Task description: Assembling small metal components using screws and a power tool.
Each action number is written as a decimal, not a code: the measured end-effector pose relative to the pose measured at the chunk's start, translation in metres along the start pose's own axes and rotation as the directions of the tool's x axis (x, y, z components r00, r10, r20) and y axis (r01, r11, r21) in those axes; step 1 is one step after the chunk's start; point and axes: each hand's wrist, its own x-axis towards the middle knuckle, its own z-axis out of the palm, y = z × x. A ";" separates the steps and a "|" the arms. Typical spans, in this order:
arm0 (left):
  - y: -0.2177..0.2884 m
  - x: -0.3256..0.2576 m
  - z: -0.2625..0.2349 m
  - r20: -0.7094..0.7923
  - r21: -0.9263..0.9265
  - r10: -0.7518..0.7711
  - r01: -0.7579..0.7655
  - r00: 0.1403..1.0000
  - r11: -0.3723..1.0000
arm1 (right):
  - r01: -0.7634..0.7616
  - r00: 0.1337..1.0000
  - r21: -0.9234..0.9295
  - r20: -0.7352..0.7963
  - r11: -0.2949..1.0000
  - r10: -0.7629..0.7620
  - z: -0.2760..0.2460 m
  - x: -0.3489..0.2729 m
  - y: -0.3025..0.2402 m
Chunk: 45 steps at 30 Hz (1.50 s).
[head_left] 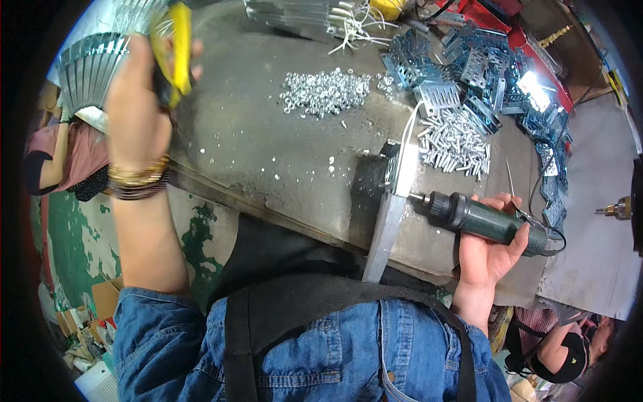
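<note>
Right hand (485,248) wrapped around a dark green power screwdriver (482,220), long axis level, tip pointing left onto a grey metal strip (392,214) at the worktop (268,134) front edge | left hand (137,107) raised well left of the strip, gripping a yellow-handled tool (175,50) | loose screws (455,141) just behind the strip

The right hand (487,249) grips a dark green electric screwdriver (483,220), its bit touching a long grey metal bar (390,221) standing at the near edge of the grey workbench (254,134). The left hand (137,107), raised at far left, holds a yellow-handled tool (178,50). A heap of silver nuts (325,90) lies beyond, bolts (455,142) and blue-tinted brackets (469,67) to the right
</note>
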 end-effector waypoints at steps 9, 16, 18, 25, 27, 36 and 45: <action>0.008 -0.057 0.146 0.188 -0.556 0.015 0.094 0.982 0.826 | 0.017 1.000 -0.029 0.003 0.999 -0.017 -0.001 0.000 -0.007; -0.027 -0.070 0.166 0.244 -0.066 0.379 -0.375 0.893 0.925 | -0.002 1.000 -0.017 0.006 1.000 0.002 0.002 0.001 -0.003; -0.027 -0.067 0.173 0.196 -0.040 0.358 -0.357 0.913 0.933 | -0.007 1.000 -0.008 -0.005 1.000 0.007 0.002 0.003 -0.002; -0.031 -0.060 0.180 0.263 -0.083 0.419 -0.412 0.869 0.907 | 0.006 0.998 0.003 0.059 1.000 -0.006 0.006 0.008 -0.001; -0.032 -0.063 0.180 0.242 -0.162 0.387 -0.356 0.890 0.920 | -0.001 0.994 0.009 0.112 1.000 0.000 0.004 0.011 0.002; -0.035 -0.059 0.177 0.180 -0.098 0.339 -0.326 0.923 0.940 | 0.013 0.985 -0.031 0.175 0.999 -0.007 0.002 0.012 0.003; -0.005 -0.041 0.140 0.134 -0.211 0.354 -0.322 0.926 0.923 | 0.177 0.760 -0.141 0.648 0.974 -0.045 0.048 0.005 -0.082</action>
